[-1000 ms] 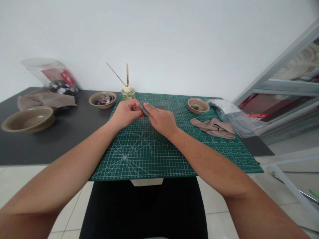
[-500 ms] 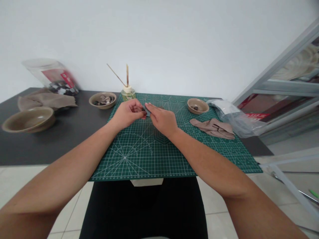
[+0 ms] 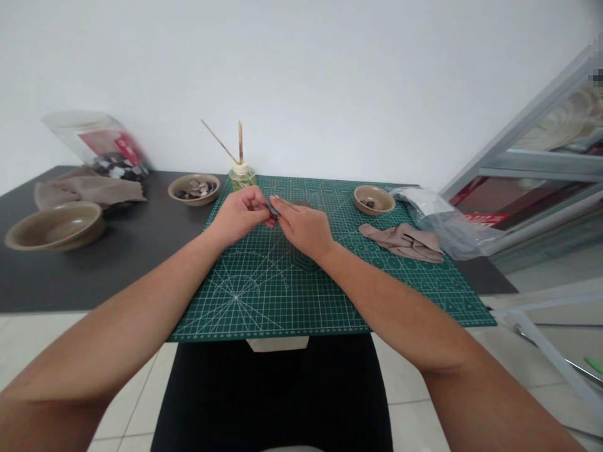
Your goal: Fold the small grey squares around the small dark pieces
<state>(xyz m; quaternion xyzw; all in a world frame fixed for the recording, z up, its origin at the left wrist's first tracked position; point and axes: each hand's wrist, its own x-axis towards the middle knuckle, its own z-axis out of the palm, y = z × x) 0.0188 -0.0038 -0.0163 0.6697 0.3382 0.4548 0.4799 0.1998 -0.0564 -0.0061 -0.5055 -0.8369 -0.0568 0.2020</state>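
Observation:
Above the green cutting mat (image 3: 254, 301), my two hands meet fingertip to fingertip. A small, flat grey piece (image 3: 272, 207), perhaps sandpaper, sits under the straightened fingers of my right hand (image 3: 307, 229), which presses it against the fingertips of my left hand. My left hand (image 3: 240, 215) is closed in a pinch; whatever it grips is small, dark and mostly covered by the fingers. Near my left hand stands a bowl (image 3: 194, 191) of dark and pale pebble-like pieces. A smaller bowl (image 3: 374, 199) with a few dark pieces is to the right.
A glass bottle with sticks (image 3: 242, 174) stands behind my left hand. At left are an empty-looking bowl (image 3: 56, 227), a brown cloth (image 3: 89, 189) and a clear container of stones (image 3: 110, 147). Another cloth (image 3: 402, 243) and a plastic bag (image 3: 445, 220) lie at right.
My right hand has shifted slightly left, and the grey piece has moved with it against my left fingertips. Less of the grey piece shows now. My left hand is nearly still.

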